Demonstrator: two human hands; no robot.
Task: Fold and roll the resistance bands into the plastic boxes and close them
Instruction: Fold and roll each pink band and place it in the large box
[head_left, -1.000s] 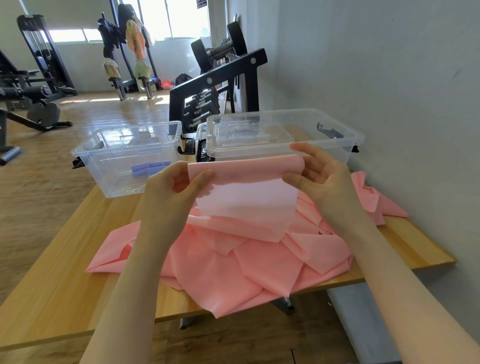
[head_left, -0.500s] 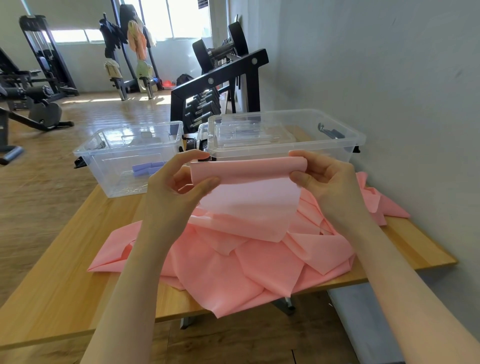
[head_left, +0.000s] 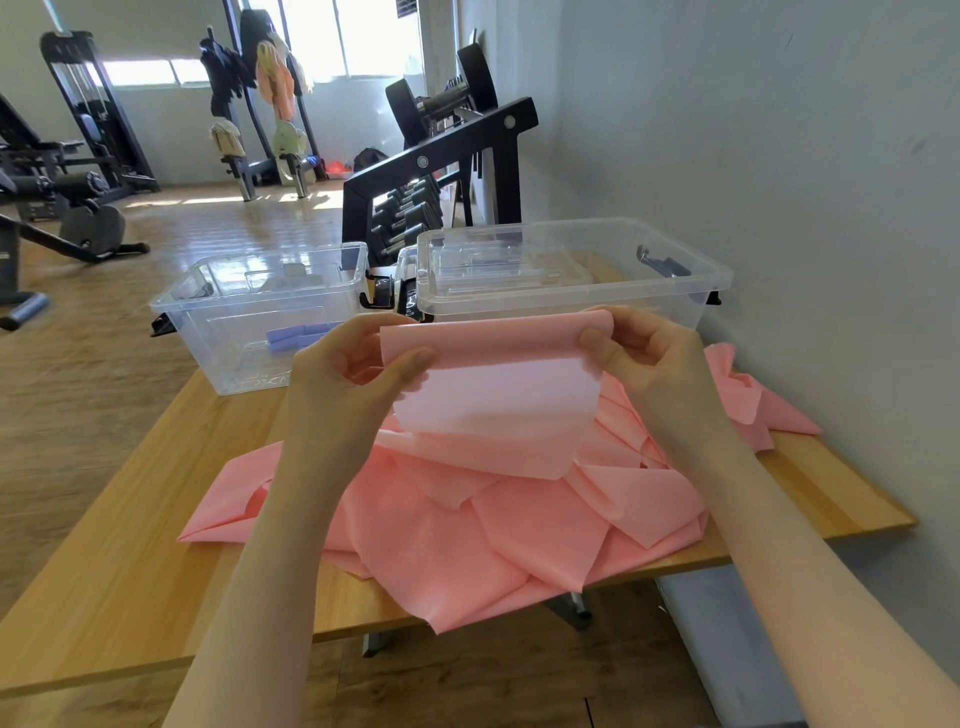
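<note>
A long pink resistance band (head_left: 493, 400) lies crumpled over the wooden table (head_left: 130, 561), with one end lifted above the heap. My left hand (head_left: 353, 384) pinches the left side of that end and my right hand (head_left: 649, 364) pinches the right side, the top edge curled over into a fold between them. Behind stand two clear plastic boxes: the left box (head_left: 208, 322) is open with a rolled purple band (head_left: 296, 338) inside, and the right box (head_left: 696, 291) holds clear lids inside it.
A grey wall runs along the table's right side. A black dumbbell rack (head_left: 441, 166) stands behind the boxes. Gym machines (head_left: 67, 171) sit far left on the wooden floor. Part of the pink band hangs over the table's front edge.
The fold at the band's top edge has been curled further over, and both hands have closed their thumbs tighter on its two sides. The heap on the table has not shifted.
</note>
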